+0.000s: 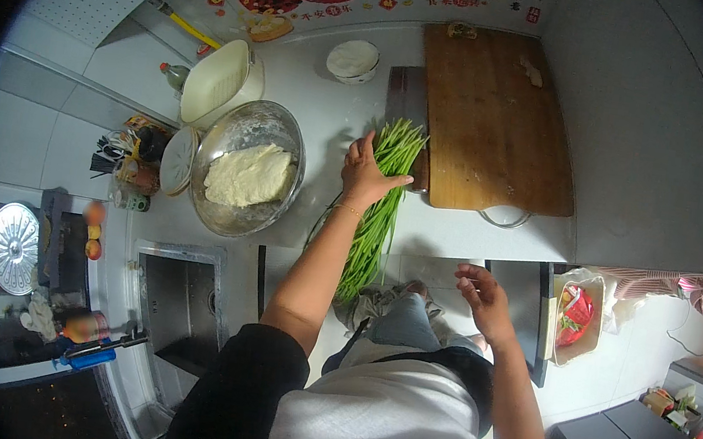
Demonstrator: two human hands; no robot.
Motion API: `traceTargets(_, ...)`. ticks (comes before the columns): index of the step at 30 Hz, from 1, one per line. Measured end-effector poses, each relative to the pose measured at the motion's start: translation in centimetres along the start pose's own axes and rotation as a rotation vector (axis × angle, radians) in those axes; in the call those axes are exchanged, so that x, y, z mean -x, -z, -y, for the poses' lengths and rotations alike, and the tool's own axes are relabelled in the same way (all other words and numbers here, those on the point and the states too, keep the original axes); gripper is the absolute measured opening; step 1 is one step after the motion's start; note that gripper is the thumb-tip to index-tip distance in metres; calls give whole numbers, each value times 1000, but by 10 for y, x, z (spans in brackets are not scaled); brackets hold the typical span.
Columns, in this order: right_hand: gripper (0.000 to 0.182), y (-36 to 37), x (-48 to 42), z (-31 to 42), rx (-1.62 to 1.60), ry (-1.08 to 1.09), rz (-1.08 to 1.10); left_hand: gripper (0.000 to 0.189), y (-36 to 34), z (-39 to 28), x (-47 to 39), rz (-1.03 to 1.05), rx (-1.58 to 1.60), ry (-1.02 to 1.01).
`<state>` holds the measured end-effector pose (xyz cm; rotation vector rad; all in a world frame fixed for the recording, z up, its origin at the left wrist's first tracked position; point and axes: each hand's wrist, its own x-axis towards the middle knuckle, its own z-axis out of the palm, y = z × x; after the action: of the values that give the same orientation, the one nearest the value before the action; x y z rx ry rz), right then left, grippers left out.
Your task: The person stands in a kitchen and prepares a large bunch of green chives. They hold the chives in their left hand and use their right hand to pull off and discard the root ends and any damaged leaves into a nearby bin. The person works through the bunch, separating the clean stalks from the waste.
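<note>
A long bunch of garlic chives [379, 223] lies on the white countertop [327, 151], its lower ends hanging past the front edge. My left hand [372, 172] rests over the upper part of the bunch, fingers and thumb spread wide. Beside the chives is a cleaver [407, 88]; its blade points to the wall and its brown handle lies along the cutting board's left edge. The wooden cutting board [501, 126] carries a small pale scrap. Off the counter's front edge, my right hand [483, 298] hangs in the air with nothing in it, its fingers loosely bent.
A steel bowl [255, 122] of dough [250, 175] stands left of my left hand. Behind it are a cream plastic basin [220, 85] and a small white bowl [352, 62] of white powder. A sink [182, 310] lies at left. An open drawer [536, 321] juts out at right.
</note>
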<state>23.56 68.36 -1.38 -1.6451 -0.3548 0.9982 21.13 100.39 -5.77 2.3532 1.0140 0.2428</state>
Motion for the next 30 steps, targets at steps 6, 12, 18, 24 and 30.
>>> traceTargets(6,27,7,-2,5,28,-10,-18,65,4,10,-5,-66,-44,-117)
traceTargets(12,27,7,-3,9,41,-15,-9,53,-1,10,-33,-28,-26,-2)
traceTargets(18,25,6,-4,12,4,7,-25,47,19,13,-47,185,349,95)
traceTargets(24,25,4,-9,14,-45,12,-7,54,43,7,-28,148,747,169)
traceTargets(30,26,0,-16,18,-61,8,39,50,47,27,-31,265,1038,102)
